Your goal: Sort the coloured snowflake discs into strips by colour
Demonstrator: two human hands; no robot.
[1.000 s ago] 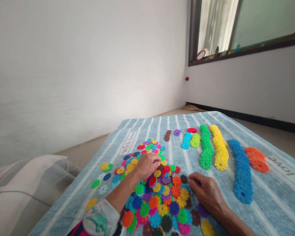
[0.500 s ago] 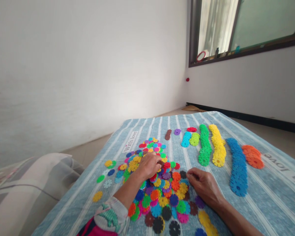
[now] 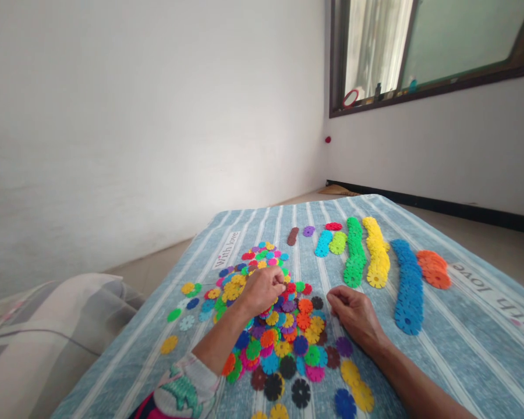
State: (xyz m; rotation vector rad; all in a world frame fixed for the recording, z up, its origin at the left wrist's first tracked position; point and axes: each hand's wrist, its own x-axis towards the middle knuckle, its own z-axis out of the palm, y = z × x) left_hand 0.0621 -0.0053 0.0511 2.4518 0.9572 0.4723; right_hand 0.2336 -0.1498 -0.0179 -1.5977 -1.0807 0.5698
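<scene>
The mixed heap of notched discs [image 3: 268, 338] lies under the left hand [image 3: 264, 289] and spreads from there toward the person's body. These discs look to me like thin plastic: light, rather stiff, probably a little slippery where they overlap, and not easy to break. I would take one by its rim, with a fingertip in a notch, because a flat grip could drag its neighbours. The left hand is curled over the heap, thumb near the fingers; whether it has a disc, I cannot tell. The right hand [image 3: 356, 311] is half closed just beside a black disc [image 3: 317, 302], fingertips together, and I see nothing in them. Beyond the right hand lie the green row [image 3: 353, 253] and yellow row [image 3: 376, 256]; to its right, the blue row [image 3: 408, 291], all on striped cloth [image 3: 458, 343].
</scene>
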